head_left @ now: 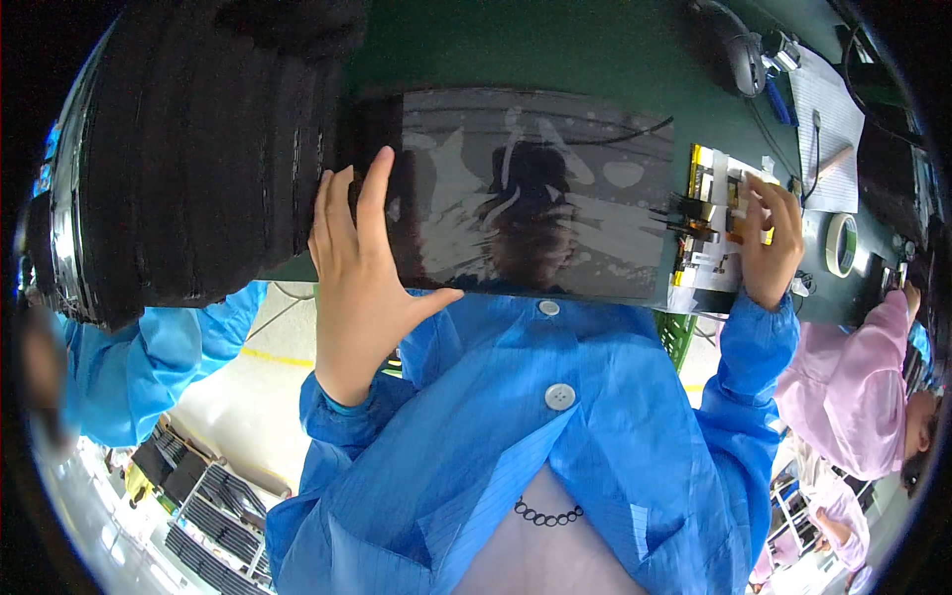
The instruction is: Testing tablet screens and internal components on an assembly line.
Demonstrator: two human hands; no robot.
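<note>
While the blue jacket (555,377) fills the near side, the glossy dark panel (535,213) lies flat along the closest edge of the bench (526,50), and the action is at both its ends! Doing this well, I'd judge, calls for a steady, light touch: the panel held level, no tug on the short dark strips (696,230) at its right end, and fingertips gentle around the pale circuit assembly (706,263) with yellow edging. Now the pose: the left hand (357,268) is splayed wide at the panel's left end, fingers pointing away, thumb stretched inward along the near edge, nothing clasped. Over on the other flank, the right hand (772,243) arches above the assembly, fingers bent and reaching inward (whether they pinch anything, I cannot tell from here). Beside the left hand looms a big dark stack (198,169); past the right one sits a pale roll of tape (842,245), and farther out come a sheet of paper (833,119) and a computer mouse (744,64).
</note>
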